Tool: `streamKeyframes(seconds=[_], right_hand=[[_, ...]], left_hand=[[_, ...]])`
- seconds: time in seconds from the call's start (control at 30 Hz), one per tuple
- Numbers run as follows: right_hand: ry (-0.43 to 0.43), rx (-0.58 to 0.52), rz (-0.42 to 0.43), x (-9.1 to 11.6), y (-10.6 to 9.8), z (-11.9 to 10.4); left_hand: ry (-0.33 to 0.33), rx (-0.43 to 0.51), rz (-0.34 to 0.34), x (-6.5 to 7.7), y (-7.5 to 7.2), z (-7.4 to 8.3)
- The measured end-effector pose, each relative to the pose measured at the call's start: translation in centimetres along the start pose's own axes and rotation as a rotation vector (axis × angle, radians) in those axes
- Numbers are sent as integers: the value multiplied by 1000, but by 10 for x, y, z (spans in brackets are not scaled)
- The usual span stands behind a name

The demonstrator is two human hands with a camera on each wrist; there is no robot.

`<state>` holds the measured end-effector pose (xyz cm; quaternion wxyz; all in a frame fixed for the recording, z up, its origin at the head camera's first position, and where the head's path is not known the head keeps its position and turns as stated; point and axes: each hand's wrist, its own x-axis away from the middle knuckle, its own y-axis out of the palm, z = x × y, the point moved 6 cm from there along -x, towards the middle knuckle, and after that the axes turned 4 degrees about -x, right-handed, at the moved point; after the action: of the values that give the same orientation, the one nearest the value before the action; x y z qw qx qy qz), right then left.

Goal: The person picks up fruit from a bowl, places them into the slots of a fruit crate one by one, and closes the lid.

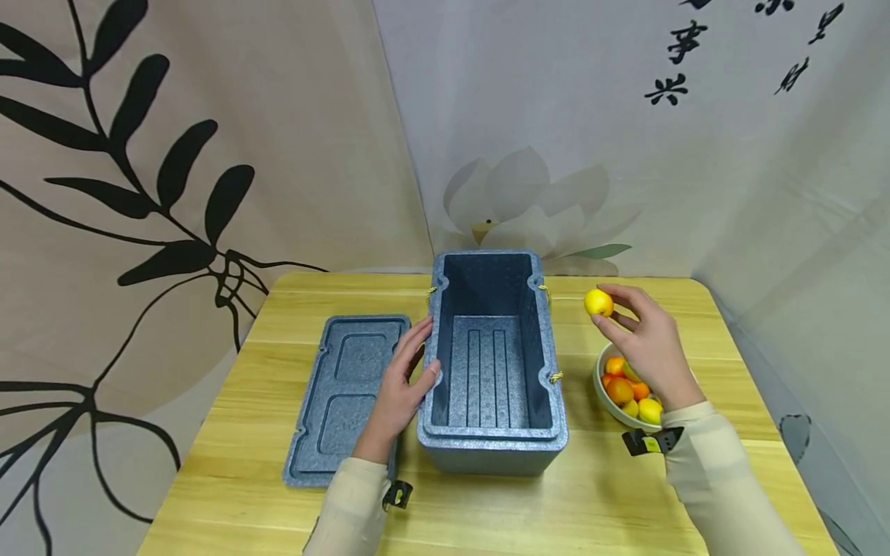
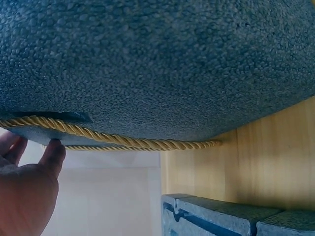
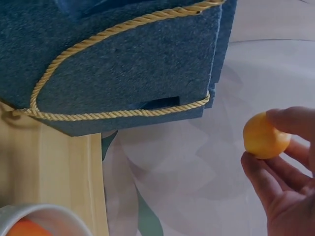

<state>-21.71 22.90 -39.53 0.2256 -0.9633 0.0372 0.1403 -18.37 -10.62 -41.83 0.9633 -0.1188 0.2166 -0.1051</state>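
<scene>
My right hand pinches a small round yellow fruit between thumb and fingertips, above and behind the bowl. In the right wrist view the same fruit shows orange-yellow in the fingers. A pale bowl stands below this hand with several orange and yellow fruits in it, partly hidden by the wrist. My left hand rests along the left side of a deep grey-blue foam box, fingers relaxed, thumb at the rim. The box is uncovered, and its ribbed floor shows bare.
A matching foam lid lies flat on the wooden table, left of the box and partly under the left forearm. Gold rope handles run along the box's sides. Printed cloth hangs behind the table's far edge.
</scene>
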Motion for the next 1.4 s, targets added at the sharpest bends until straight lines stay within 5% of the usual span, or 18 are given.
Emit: streamKeyframes(seconds=[0.47,1.13,1.4], right_hand=[[-56,-43,-84,-33,11,-28],[-111,-172,-177,-49,43,-40],[-133,-138,-239,-53,54,-53]], left_hand=[[18,36,1,-1,0,-2],[54,25,10,-1,-1,-1],[35,36,9,0,-1,-2]])
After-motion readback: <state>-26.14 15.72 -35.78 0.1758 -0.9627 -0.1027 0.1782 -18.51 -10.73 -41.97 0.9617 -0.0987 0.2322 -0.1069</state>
